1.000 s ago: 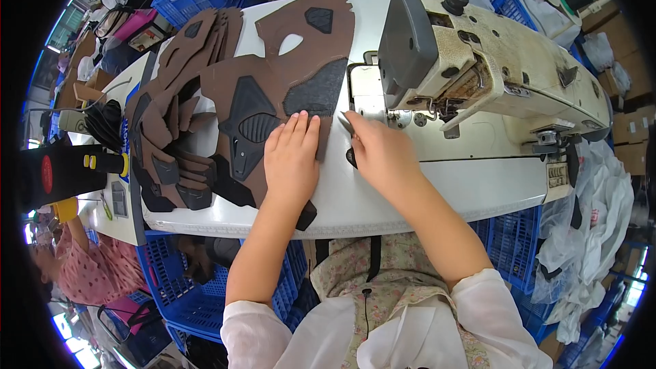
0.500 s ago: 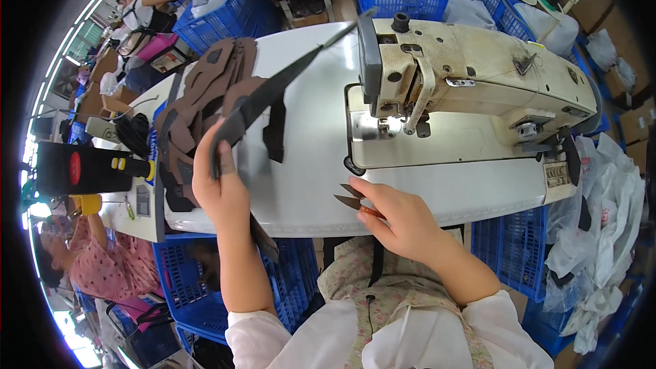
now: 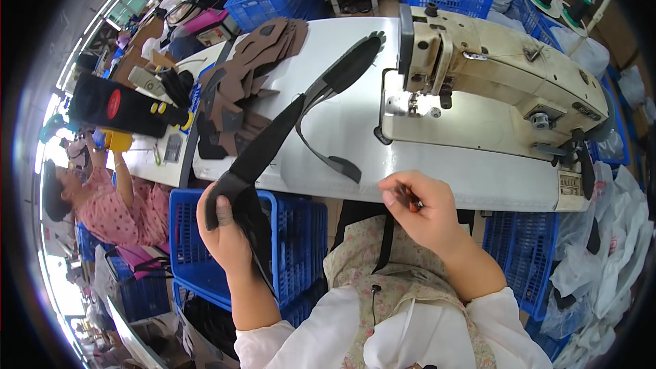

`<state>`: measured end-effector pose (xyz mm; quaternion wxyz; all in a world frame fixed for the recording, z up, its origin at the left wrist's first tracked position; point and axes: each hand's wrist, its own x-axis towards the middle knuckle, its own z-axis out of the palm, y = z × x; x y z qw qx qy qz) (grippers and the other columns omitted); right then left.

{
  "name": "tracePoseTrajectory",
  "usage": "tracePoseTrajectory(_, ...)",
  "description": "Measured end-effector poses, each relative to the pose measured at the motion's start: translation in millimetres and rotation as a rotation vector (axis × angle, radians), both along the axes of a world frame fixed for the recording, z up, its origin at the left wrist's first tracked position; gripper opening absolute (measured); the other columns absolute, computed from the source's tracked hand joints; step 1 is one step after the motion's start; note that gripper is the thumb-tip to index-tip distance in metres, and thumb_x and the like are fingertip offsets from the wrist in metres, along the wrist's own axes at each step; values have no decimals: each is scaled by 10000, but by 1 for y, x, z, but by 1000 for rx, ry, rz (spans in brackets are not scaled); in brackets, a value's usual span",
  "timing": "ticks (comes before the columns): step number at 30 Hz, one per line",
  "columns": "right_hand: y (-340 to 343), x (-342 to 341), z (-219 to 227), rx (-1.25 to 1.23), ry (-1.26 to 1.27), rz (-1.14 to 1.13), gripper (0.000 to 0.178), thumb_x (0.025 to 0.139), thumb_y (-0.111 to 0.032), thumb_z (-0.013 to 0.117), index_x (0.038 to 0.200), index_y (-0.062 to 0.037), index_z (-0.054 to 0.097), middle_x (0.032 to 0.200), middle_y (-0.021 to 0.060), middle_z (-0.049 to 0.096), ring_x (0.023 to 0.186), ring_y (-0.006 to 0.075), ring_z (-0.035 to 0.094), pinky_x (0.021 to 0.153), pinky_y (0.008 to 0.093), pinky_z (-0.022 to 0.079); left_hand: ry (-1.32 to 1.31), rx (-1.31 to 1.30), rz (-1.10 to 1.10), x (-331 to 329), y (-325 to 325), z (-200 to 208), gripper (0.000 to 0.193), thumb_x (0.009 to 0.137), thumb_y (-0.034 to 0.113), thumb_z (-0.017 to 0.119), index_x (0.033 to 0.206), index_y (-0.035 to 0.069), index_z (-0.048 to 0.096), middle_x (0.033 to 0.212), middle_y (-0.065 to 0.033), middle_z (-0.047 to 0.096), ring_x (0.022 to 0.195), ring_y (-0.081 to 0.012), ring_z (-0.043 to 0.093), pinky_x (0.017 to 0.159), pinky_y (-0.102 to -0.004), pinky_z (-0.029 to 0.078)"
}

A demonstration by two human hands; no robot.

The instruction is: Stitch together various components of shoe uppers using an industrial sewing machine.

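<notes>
My left hand is closed on one end of a long black fabric piece, thumb on top. Its far end, rounded with a notched edge, lies across the white sewing table, and a narrower strip curves beside it. More black material hangs below the hand. Over the table's front edge, my right hand is closed around thread snips; only a bit of their orange-red handle shows, the blades being hidden. Its thumb and forefinger come together near the strip's end; whether they pinch a thread is too small to tell.
A cream sewing machine occupies the table's right side. Brown cut pieces are heaped at the back left. Blue crates stand below and behind the table. Plastic bags hang at the right. A co-worker in pink sits at the left.
My left hand has moved lower and nearer, and the black piece now stretches across the table. The snips' open blades, visible before, are now tucked in my right hand, its fingers drawn together.
</notes>
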<state>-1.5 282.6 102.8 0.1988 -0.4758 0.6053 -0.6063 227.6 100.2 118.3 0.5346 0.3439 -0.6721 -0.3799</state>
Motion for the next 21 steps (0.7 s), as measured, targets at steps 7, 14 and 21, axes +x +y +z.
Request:
tracePoseTrajectory(7, -23, 11, 1, -57, -258, -73, 143, 939, -164, 665, 1003, -36, 662, 661, -65, 486, 591, 20, 382, 526, 199, 315, 9, 5, -42, 38, 23, -17, 312, 1008, 205, 558, 1167, -63, 571, 1128, -132, 617, 1032, -207, 591, 952, -335, 459)
tracePoseTrajectory(14, -50, 15, 6, 73, -228, 12, 212, 916, -212, 711, 1018, -31, 668, 686, -83, 463, 607, 8, 363, 541, 178, 303, -73, -108, -41, 54, 34, -41, 227, 1011, 80, 505, 1169, -63, 581, 1112, -181, 664, 1031, -248, 638, 939, -344, 494)
tracePoseTrajectory(21, -53, 16, -25, 109, -160, -29, 189, 911, -177, 704, 1036, -40, 667, 675, -79, 466, 594, 19, 372, 551, 204, 322, -290, -516, -137, 50, 43, -70, 342, 871, -127, 495, 1183, -8, 567, 1067, -217, 667, 941, -349, 660, 865, -406, 511)
